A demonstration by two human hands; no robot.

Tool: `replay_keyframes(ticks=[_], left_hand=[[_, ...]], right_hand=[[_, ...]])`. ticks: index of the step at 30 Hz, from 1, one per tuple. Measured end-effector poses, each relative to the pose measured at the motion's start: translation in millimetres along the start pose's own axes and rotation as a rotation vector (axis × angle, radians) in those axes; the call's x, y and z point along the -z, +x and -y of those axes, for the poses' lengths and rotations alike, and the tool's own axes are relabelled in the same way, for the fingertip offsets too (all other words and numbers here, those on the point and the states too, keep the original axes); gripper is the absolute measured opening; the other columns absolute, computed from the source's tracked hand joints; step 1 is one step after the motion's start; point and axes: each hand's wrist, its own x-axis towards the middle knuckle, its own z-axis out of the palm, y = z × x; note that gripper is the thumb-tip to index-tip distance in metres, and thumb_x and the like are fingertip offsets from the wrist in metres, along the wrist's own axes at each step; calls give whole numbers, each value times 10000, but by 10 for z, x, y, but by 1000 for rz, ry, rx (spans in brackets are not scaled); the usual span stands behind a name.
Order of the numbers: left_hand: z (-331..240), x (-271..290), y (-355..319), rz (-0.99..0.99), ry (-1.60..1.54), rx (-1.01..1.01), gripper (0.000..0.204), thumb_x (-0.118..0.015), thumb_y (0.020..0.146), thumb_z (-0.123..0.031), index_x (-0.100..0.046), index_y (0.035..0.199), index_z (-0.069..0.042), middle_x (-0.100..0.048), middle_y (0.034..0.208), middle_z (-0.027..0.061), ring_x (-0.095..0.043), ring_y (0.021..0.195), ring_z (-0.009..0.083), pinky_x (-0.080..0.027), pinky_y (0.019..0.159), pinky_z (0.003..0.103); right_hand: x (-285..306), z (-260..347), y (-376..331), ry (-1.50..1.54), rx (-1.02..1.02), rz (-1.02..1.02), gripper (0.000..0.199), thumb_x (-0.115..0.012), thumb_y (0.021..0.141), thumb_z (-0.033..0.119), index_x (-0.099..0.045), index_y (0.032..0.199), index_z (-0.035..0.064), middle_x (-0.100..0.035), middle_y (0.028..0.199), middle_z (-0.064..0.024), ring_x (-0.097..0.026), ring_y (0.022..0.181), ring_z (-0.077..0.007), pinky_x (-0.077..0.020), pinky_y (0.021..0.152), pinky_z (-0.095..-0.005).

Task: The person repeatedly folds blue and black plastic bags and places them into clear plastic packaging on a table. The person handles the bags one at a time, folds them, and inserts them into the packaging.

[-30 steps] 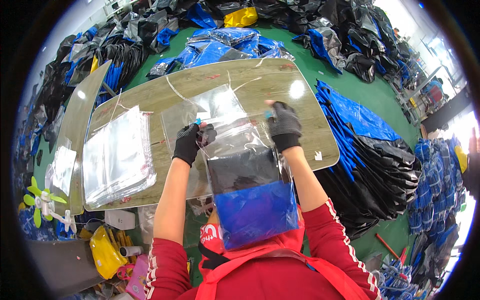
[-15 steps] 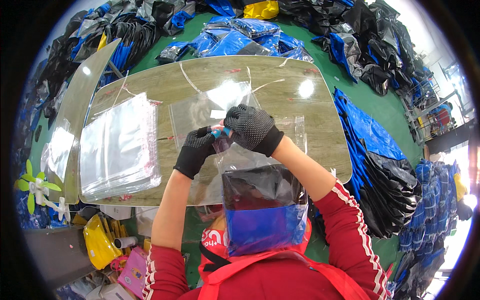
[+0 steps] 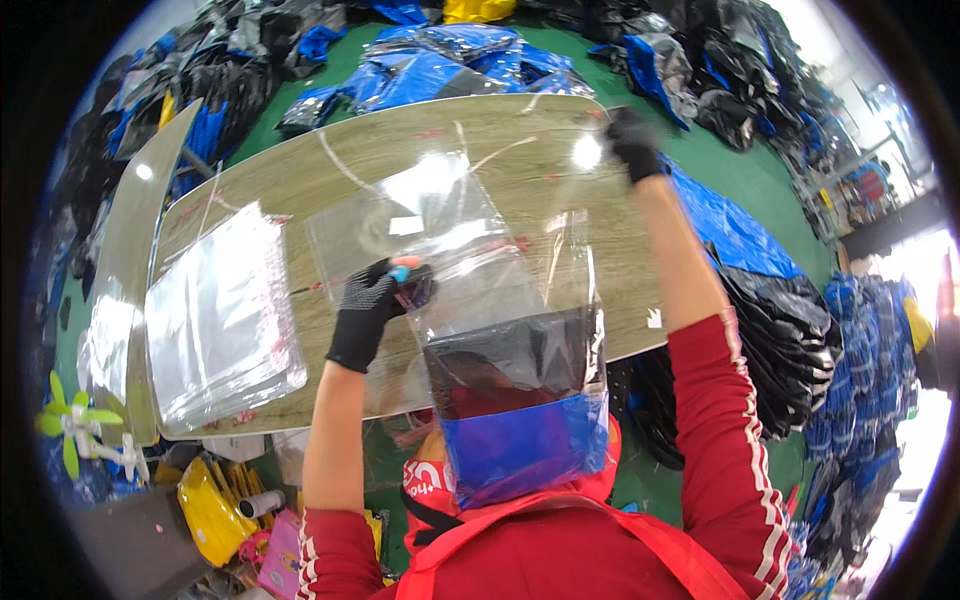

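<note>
Left hand (image 3: 372, 305) pinches bag (image 3: 520, 400) edge; table (image 3: 300, 175) beyond.

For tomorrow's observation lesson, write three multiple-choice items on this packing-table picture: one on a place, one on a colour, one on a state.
1. Where does the stack of clear bags lie on the wooden table?
A. at its left end
B. at its right end
C. under it

2. What colours is the folded garment inside the clear bag?
A. red and white
B. black and blue
C. yellow and green

3. How is the right hand placed?
A. flat on the stack
B. resting in the lap
C. stretched out to the table's far right edge

Answers: 1 A, the stack sits on the left part of the table. 2 B, it is dark above and blue below. 3 C, the gloved hand is far out, while the left hand grips the bag.
</note>
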Motion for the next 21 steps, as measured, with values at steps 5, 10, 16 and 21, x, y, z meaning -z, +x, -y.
replay_keyframes(ticks=[5,10,16,21], left_hand=[[-94,125,27,-54,420,-27,382,-521,987,-350,-674,1147,-40,-718,991,77,-606,650,101,-474,571,230],[-265,174,-9,148,-37,342,399,-540,977,-315,-594,1264,-44,-697,1107,104,-617,715,121,-491,613,258],[92,187,-399,324,-258,37,503,-567,960,-422,-545,1230,1,-489,1410,193,-516,1271,323,-387,1102,485],[62,210,-914,449,875,-206,191,-583,919,-127,-693,1068,-79,-413,1495,184,-448,1341,376,-338,1114,459]], right_hand=[[155,-1422,-152,604,-384,-257,196,-542,951,266,-642,998,104,-673,910,-73,-579,614,-161,-464,533,-315],[-930,-1182,-725,943,-303,666,329,-652,908,323,-657,1121,72,-646,736,-65,-568,550,-138,-429,472,-256],[-382,-1044,-1311,1348,-99,821,404,-622,936,328,-639,1249,73,-490,1436,-134,-566,1234,-289,-422,1042,-383],[-133,-1276,-2060,684,431,634,399,-683,804,93,-716,1174,239,-393,1520,-157,-444,1350,-333,-366,1087,-397]])
